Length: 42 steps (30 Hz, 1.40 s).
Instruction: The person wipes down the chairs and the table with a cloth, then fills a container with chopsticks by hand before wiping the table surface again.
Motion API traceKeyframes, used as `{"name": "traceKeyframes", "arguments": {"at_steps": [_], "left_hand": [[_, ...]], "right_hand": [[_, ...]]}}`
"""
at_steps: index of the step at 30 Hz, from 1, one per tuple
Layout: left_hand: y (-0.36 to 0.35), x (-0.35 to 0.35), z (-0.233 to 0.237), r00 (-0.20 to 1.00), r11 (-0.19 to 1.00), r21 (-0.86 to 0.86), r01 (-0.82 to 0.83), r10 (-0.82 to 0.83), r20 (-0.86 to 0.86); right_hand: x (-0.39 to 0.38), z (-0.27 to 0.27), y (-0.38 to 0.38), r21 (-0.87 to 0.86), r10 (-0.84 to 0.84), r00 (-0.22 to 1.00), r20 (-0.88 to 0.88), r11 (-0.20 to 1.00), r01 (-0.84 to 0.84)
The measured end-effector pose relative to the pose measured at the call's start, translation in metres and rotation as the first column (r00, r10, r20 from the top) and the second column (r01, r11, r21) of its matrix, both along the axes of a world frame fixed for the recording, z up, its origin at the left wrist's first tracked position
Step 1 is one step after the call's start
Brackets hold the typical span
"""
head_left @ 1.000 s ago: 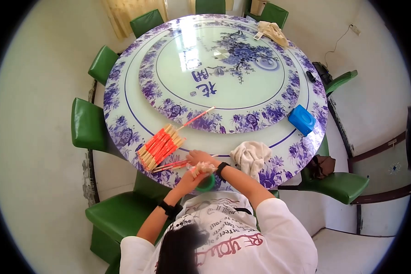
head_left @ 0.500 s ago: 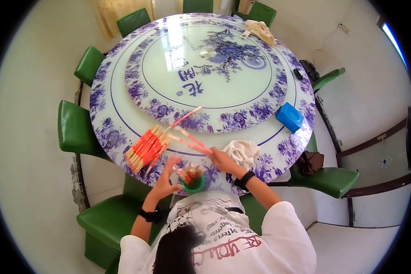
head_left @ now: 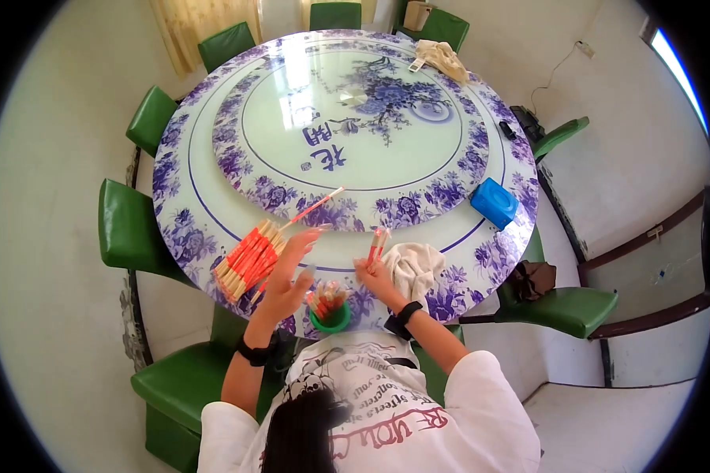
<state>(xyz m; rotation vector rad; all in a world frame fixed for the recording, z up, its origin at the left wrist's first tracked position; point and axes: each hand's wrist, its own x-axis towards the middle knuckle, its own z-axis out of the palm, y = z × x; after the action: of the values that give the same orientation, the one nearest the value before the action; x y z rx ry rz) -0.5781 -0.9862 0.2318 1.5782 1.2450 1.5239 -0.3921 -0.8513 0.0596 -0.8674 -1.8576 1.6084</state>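
Note:
My right hand (head_left: pixel 377 282) is closed around the lower ends of a couple of slim wrapped chopsticks (head_left: pixel 378 243), red with pale ends, held upright over the table's near side. My left hand (head_left: pixel 286 282) is raised with fingers stretched out and nothing visible in it. Beside and partly behind it lies a stacked pile of red-and-tan wrapped chopsticks (head_left: pixel 248 260). One more stick (head_left: pixel 319 204) juts from the pile's far side towards the turntable. Between my wrists stands a green cup (head_left: pixel 333 319) holding several wrapped sticks (head_left: pixel 326 297).
A crumpled whitish cloth (head_left: pixel 414 268) lies right of my right hand. Farther right sits a blue box (head_left: pixel 494 202) on the round flowered table (head_left: pixel 201 177). The raised glass turntable (head_left: pixel 284 134) fills its middle. A beige cloth (head_left: pixel 440 58) lies at the far edge; green chairs (head_left: pixel 126 225) surround the table.
My left hand has moved up and away from the green cup, its fingers now extended. My right hand has turned the chopsticks from slanting left to nearly upright.

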Motion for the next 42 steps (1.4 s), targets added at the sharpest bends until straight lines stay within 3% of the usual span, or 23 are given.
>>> {"name": "traceKeyframes", "arguments": {"at_steps": [4, 6, 12, 13, 16, 18, 20, 22, 25, 28, 31, 34, 37, 41, 42], "left_hand": [[0.008, 0.009, 0.01, 0.976, 0.999, 0.028, 0.022, -0.015, -0.218], [0.01, 0.02, 0.016, 0.954, 0.999, 0.037, 0.005, 0.007, -0.301], [0.02, 0.042, 0.016, 0.924, 0.98, -0.086, 0.182, -0.2, -0.324], [0.019, 0.044, 0.017, 0.938, 0.987, -0.064, 0.149, -0.162, -0.306], [0.01, 0.045, 0.015, 0.961, 1.0, -0.006, 0.024, -0.025, -0.274], [-0.002, 0.037, 0.011, 0.953, 0.995, 0.034, -0.093, 0.099, -0.285], [-0.014, 0.026, 0.0, 0.951, 0.986, 0.062, -0.156, 0.167, -0.259], [-0.028, 0.016, -0.006, 0.932, 0.974, 0.074, -0.213, 0.226, -0.285], [-0.048, 0.002, -0.023, 0.936, 0.98, -0.078, -0.185, 0.152, -0.317], [-0.06, 0.001, -0.04, 0.962, 0.967, -0.244, -0.076, 0.007, -0.272], [-0.061, 0.005, -0.048, 0.966, 0.945, -0.327, 0.033, -0.114, -0.233], [-0.059, 0.013, -0.056, 0.974, 0.943, -0.319, 0.098, -0.156, -0.162], [-0.058, 0.017, -0.06, 0.972, 0.945, -0.31, 0.099, -0.158, -0.172], [-0.057, 0.017, -0.064, 0.971, 0.938, -0.34, 0.062, -0.136, -0.198], [-0.057, 0.019, -0.064, 0.972, 0.935, -0.35, 0.051, -0.128, -0.199]], "right_hand": [[0.002, 0.004, -0.005, 0.11, 0.065, 0.998, 0.02, 0.992, -0.067], [-0.001, 0.007, -0.009, 0.042, -0.013, 0.996, -0.083, 0.999, 0.017], [-0.009, 0.055, -0.017, 0.06, -0.082, 0.973, -0.216, 0.993, 0.097], [-0.009, 0.065, -0.019, 0.07, -0.099, 0.962, -0.255, 0.99, 0.121], [-0.002, 0.03, -0.009, 0.035, -0.155, 0.948, -0.278, 0.985, 0.171], [0.011, 0.023, 0.005, 0.228, -0.139, 0.963, -0.233, 0.954, 0.193], [0.021, 0.048, 0.008, 0.111, -0.086, 0.913, -0.399, 0.984, 0.142], [0.032, 0.139, -0.009, -0.258, -0.126, 0.679, -0.723, 0.961, -0.097], [0.051, 0.186, -0.007, -0.191, 0.003, 0.603, -0.798, 0.947, -0.257], [0.05, 0.202, -0.013, -0.261, -0.064, 0.577, -0.814, 0.928, -0.265], [0.035, 0.192, -0.032, -0.02, 0.077, 0.499, -0.863, 0.982, -0.188], [0.018, 0.195, -0.05, 0.306, 0.416, 0.464, -0.782, 0.905, -0.296], [0.019, 0.189, -0.06, 0.402, 0.552, 0.6, -0.579, 0.833, -0.379], [0.03, 0.189, -0.064, 0.459, 0.659, 0.592, -0.465, 0.751, -0.475], [0.029, 0.182, -0.064, 0.475, 0.641, 0.644, -0.418, 0.758, -0.446]]}}
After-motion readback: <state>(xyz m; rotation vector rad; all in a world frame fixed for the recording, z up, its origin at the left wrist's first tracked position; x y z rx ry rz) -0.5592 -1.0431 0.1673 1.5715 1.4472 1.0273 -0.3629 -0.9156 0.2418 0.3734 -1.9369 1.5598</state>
